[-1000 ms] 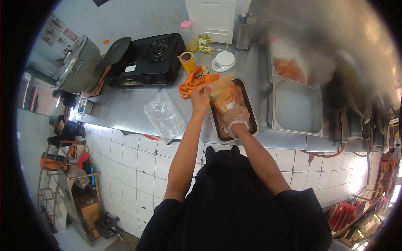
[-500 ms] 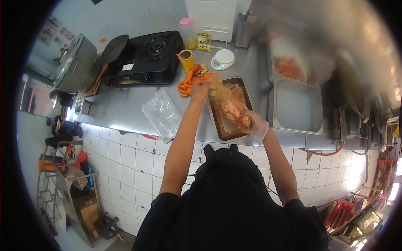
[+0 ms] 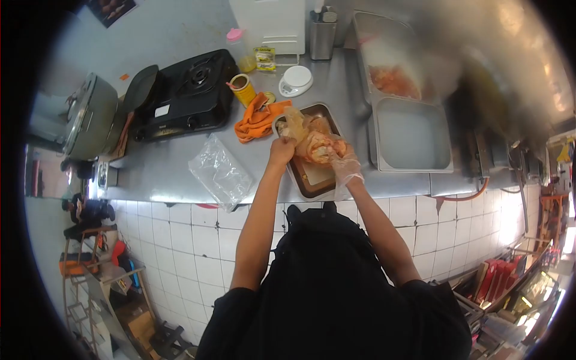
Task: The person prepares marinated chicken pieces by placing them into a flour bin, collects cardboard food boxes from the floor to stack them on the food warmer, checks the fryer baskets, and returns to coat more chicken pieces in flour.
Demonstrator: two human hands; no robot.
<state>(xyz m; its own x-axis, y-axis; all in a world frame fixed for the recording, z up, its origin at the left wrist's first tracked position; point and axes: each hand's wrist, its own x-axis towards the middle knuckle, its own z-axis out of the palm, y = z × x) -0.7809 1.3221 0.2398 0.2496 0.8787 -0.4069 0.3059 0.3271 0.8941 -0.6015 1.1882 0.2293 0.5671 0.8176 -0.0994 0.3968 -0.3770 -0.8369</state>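
Observation:
My bare left hand (image 3: pixel 283 150) is closed on the edge of a stained plastic bag (image 3: pixel 293 123). My right hand (image 3: pixel 346 164), in a clear plastic glove, is closed around a piece of reddish marinated meat (image 3: pixel 319 147). The meat is held at the bag, above a brown-rimmed metal tray (image 3: pixel 310 193). More meat shows at the far end of the tray, partly covered by the bag. Left of my left hand, a clear plastic bag (image 3: pixel 221 171) lies flat on the counter.
Behind the tray are an orange cloth (image 3: pixel 257 124), a yellow can (image 3: pixel 242 93) and a white scale (image 3: pixel 296 80). A black gas stove (image 3: pixel 183 96) stands left. Metal pans (image 3: pixel 414 135) sit at the right, the far one holding reddish food (image 3: pixel 393 82).
My right hand has brought the meat left and up toward the bag, turning it. My left hand keeps hold of the bag, now lower along it. The whole view has shifted slightly.

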